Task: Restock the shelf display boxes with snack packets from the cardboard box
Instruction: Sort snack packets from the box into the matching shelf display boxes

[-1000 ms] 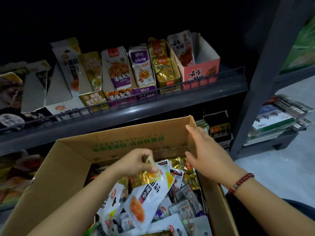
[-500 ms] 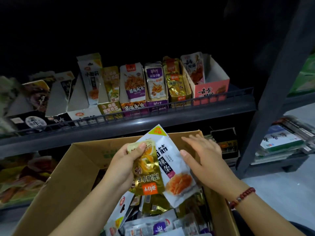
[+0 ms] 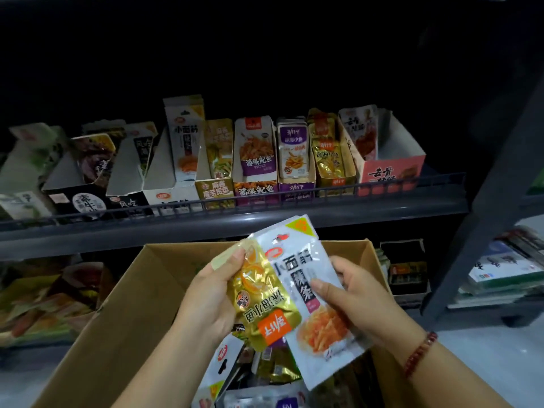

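Left hand [image 3: 210,293]: fingers curled round the crinkled gold foil snack packet [image 3: 265,301], thumb pinching its upper corner; the print reads upside down
Right hand [image 3: 357,294]: thumb pressed on the face of the larger white plastic snack packet [image 3: 312,290], fingers behind it
Packets: overlapping, gold in front at left; both held above the open brown cardboard box [image 3: 126,313]; long axes near upright, tops leaning toward the shelf
Targets: tall white display box [image 3: 185,142] up and left of the hands; gold display box [image 3: 331,154] up and right
Key relation: the packets' matching boxes lie crosswise, so each hand likely reaches across
Shelf: grey metal shelf rail [image 3: 235,219], just above the carton
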Demonstrator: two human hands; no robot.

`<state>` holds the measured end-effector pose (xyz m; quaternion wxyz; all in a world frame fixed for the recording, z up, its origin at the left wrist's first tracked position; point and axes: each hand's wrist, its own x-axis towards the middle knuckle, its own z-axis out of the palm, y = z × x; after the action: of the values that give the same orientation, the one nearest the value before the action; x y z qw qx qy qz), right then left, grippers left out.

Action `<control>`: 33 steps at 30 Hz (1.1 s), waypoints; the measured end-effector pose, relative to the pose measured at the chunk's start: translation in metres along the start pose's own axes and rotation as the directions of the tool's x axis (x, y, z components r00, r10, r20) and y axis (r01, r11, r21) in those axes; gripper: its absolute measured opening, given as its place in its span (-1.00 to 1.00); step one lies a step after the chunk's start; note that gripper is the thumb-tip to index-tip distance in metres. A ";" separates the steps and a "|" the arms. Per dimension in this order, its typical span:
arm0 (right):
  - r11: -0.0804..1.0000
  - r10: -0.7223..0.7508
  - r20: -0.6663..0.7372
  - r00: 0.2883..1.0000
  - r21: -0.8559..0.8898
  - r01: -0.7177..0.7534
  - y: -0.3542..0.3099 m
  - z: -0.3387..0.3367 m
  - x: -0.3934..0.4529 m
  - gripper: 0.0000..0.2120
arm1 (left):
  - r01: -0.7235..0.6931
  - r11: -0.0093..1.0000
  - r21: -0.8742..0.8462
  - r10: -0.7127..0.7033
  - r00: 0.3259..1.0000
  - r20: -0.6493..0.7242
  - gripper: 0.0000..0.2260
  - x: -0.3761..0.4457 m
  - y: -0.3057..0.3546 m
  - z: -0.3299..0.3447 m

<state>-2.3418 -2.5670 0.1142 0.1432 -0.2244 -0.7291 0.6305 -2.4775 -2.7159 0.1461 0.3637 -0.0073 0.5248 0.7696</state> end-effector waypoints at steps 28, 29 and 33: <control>0.829 0.267 0.129 0.955 0.475 -0.295 -0.005 0.004 -0.001 -0.78 | 0.179 0.983 -0.040 -0.158 0.939 0.306 -0.66 -0.021 -0.009 0.002; 0.828 0.255 0.115 0.960 0.486 -0.278 -0.005 0.005 -0.002 -0.77 | 0.185 0.982 -0.036 -0.164 0.935 0.313 -0.66 -0.021 -0.011 0.003; 0.870 0.175 -0.015 0.984 0.470 -0.148 -0.003 0.011 -0.002 -0.77 | 0.213 0.977 -0.029 -0.190 0.917 0.350 -0.61 -0.017 -0.017 0.003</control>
<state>-2.3459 -2.5777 0.1159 0.1605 -0.2614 -0.5304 0.7904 -2.4546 -2.7197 0.1403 0.5267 0.0618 0.4236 0.7344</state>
